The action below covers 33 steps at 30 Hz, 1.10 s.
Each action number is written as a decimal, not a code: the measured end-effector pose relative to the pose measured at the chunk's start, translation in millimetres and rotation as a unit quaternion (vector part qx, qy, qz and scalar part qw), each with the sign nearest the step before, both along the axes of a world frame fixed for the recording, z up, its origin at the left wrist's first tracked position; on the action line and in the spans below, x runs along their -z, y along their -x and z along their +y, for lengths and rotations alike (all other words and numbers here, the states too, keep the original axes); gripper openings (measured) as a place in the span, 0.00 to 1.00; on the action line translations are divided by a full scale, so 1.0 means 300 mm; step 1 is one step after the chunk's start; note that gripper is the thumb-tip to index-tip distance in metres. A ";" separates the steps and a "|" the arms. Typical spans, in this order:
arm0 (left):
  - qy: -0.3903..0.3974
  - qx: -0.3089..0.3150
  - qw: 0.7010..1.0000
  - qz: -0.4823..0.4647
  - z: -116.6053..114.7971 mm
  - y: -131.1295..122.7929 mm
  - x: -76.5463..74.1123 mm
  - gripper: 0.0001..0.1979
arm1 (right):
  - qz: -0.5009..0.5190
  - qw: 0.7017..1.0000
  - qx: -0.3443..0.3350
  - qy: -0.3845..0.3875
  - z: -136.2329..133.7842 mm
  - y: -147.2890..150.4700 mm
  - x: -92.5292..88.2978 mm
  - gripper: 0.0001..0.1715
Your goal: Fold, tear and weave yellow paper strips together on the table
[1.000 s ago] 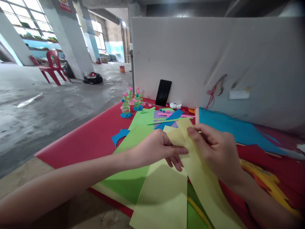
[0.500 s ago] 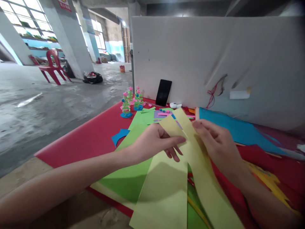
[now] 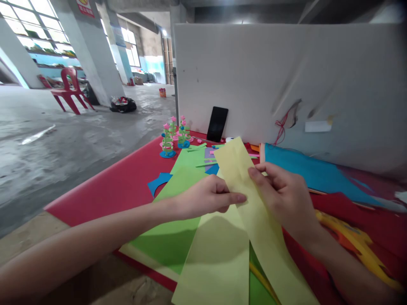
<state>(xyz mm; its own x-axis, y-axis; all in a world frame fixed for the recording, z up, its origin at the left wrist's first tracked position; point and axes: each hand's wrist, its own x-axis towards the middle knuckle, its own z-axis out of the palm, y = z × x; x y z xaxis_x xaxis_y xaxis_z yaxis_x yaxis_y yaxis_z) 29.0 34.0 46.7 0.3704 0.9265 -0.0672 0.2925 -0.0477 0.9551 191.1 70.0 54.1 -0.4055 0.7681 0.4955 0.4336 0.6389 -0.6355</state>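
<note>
Top end of the yellow strip (image 3: 254,212) goes from 2 splayed tips to 1 broad end. Left hand (image 3: 211,197) pinches left edge, right hand (image 3: 282,195) right, above red-covered tabletop (image 3: 111,182). Probably squaring step; next needs steady edges.

Red chair (image 3: 67,92), black bag (image 3: 124,106) on grey floor (image 3: 121,131), dark phone (image 3: 217,123) leaning against white panel (image 3: 241,72)

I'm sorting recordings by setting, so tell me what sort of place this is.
Likely an unfinished or industrial hall used as a craft workspace: bare grey floor, a thick pillar, and a red-covered table spread with coloured paper.
</note>
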 end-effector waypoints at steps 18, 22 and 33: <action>0.020 0.067 0.997 -0.017 -0.011 -0.024 0.022 0.14 | 0.053 0.995 0.039 0.079 0.023 0.008 0.000 0.14; 0.017 0.011 0.998 -0.053 -0.008 -0.026 0.024 0.14 | 0.043 0.990 -0.013 0.135 0.018 0.004 -0.004 0.16; 0.016 0.026 0.998 -0.060 0.004 -0.011 0.027 0.21 | -0.021 0.995 -0.034 0.089 0.008 0.005 0.007 0.16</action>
